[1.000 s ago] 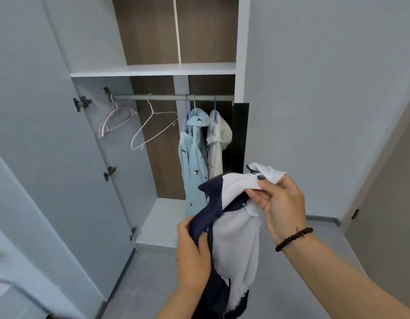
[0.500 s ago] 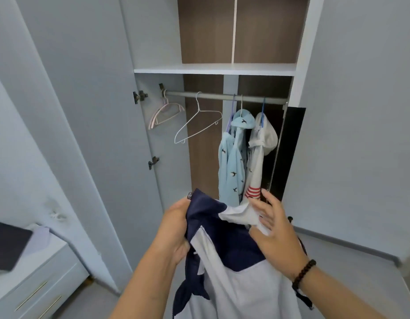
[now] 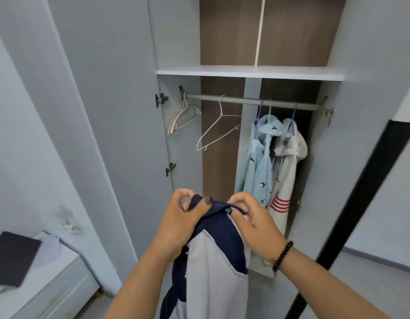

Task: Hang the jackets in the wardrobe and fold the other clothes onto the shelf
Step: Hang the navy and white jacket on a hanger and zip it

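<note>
Hands up front, both on the same jacket (image 3: 213, 261). Left hand (image 3: 178, 226) has its fingers curled round the navy collar edge, right hand (image 3: 252, 224) pinches the same edge a bit further along, beaded bracelet (image 3: 282, 256) on that wrist. The jacket hangs down from the grip, navy on top, pale grey below, and its bottom end runs out of frame so no idea how long it is. There's a small dark thing on the collar by the right fingers, could be a zip pull or a snap, too blurry to call. No readable logo or writing on it.

Off to the lower left, a white drawer unit (image 3: 49, 293) with a dark flat thing (image 3: 13, 259) on top, cut off by the edge.

Further back, the wardrobe (image 3: 121, 111) stands open. On the rail (image 3: 250, 101): a pink hanger (image 3: 183, 118) and a white wire hanger (image 3: 219, 132), both bare, then a light blue jacket (image 3: 259, 171) with little bird prints and a white jacket (image 3: 285, 171) with red stripes low down. The white one has a tag at the neck but the print's too small to read. Shelf (image 3: 250, 72) sits above the rail.
</note>
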{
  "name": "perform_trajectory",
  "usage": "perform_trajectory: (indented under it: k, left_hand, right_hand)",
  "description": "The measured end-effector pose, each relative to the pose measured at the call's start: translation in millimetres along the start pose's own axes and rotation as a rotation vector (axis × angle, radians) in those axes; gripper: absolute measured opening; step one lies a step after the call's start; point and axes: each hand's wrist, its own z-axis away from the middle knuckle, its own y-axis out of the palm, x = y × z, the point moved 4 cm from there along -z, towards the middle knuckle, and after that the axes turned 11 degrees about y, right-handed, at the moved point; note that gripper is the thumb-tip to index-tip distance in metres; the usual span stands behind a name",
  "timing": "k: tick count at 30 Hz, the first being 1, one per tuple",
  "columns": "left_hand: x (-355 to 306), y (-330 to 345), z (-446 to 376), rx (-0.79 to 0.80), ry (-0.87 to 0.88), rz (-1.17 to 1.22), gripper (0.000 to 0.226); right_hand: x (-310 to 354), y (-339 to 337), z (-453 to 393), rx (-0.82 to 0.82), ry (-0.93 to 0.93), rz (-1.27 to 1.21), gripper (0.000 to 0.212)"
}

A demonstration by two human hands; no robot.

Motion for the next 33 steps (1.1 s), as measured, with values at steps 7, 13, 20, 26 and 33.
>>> perform_trajectory:
  k: [7, 13, 20, 26, 33]
  left_hand:
    - [42, -58, -11, 0.119, 0.191, -0.445, 0.074]
    - [67, -98, -41, 0.012, 0.217, -0.665, 0.058]
    - [85, -120, -96, -0.012, 0.143, -0.855, 0.05]
    - [108, -125, -150, -0.063, 0.115, -0.952, 0.023]
    - [129, -130, -247, -0.133, 0.072, -0.837, 0.041]
  right_hand:
    - [62, 47, -64, 0.055, -0.175, 0.199, 0.009]
    - [66, 78, -98, 0.083, -0.189, 0.245, 0.003]
    - [46, 59, -165, -0.028, -0.144, 0.201, 0.019]
    - [16, 7, -238, -0.289, -0.04, 0.178, 0.021]
    - [-31, -53, -337, -0.482, 0.086, 0.201, 0.021]
